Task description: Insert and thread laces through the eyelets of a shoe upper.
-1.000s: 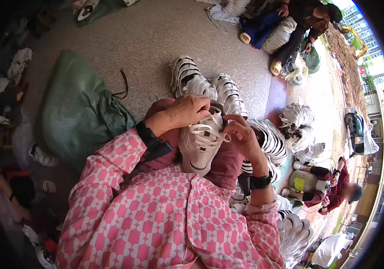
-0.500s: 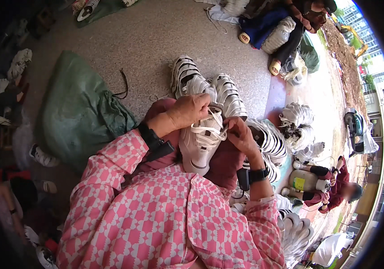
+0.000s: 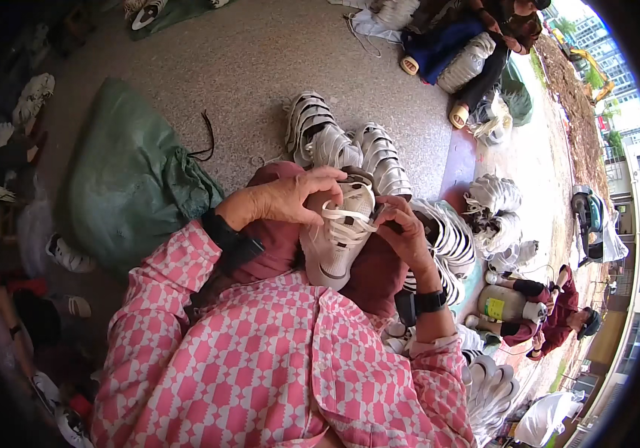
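A pale beige-white sneaker (image 3: 332,250) lies between my knees, its toe toward me and its opening away from me. White shoelace (image 3: 350,218) crosses its upper, with a loose-looking loop on top. My left hand (image 3: 284,197) is at the shoe's left side, thumb and fingers spread apart around the upper lacing. On the other side, my right hand (image 3: 403,230) has thumb and forefinger brought together at the lace's right edge. The exact grip there is partly hidden by the fingers. Just beyond the toe of my knees stand stacked white shoes (image 3: 335,147).
A green sack (image 3: 129,187) with a dark cord sits at my left. Rows of nested white shoes (image 3: 450,239) lie on my right, with more shoe bundles (image 3: 493,205) beyond. Seated people (image 3: 477,52) with shoes are at the far right and right; others sit at left.
My left hand has moved slightly left and its fingers have spread from a closed pinch over the laces. My right hand stays near the same spot beside the shoe.
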Tool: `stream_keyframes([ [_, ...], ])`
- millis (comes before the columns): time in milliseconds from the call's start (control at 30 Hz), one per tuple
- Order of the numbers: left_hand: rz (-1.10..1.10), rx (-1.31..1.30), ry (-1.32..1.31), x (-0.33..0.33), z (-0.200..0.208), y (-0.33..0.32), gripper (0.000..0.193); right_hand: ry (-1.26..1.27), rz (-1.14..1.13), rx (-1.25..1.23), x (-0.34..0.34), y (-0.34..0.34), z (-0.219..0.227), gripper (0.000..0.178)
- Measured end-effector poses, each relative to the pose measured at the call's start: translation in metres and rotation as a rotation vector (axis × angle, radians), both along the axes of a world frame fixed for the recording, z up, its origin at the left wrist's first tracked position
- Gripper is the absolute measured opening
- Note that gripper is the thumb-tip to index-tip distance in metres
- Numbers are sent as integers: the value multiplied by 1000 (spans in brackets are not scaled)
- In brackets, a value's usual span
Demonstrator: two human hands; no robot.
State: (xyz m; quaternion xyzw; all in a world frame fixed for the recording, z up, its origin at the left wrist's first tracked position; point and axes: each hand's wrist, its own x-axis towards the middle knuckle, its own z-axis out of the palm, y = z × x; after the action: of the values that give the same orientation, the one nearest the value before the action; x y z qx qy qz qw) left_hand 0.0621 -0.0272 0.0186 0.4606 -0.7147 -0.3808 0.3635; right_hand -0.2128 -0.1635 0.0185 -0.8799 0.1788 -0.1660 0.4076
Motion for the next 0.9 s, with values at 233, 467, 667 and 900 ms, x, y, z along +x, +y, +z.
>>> stream_keyframes([
  [233,54,89,69,-1,-5,-4,24,110,48,295,2,-16,23,13],
  [467,45,21,-143,-7,4,-7,23,51,201,434,10,-25,23,10],
  [667,5,318,-42,-5,20,-6,22,224,44,518,6,-26,26,11],
  [900,-49,217,-61,1,21,-8,26,241,149,120,15,-9,32,22],
])
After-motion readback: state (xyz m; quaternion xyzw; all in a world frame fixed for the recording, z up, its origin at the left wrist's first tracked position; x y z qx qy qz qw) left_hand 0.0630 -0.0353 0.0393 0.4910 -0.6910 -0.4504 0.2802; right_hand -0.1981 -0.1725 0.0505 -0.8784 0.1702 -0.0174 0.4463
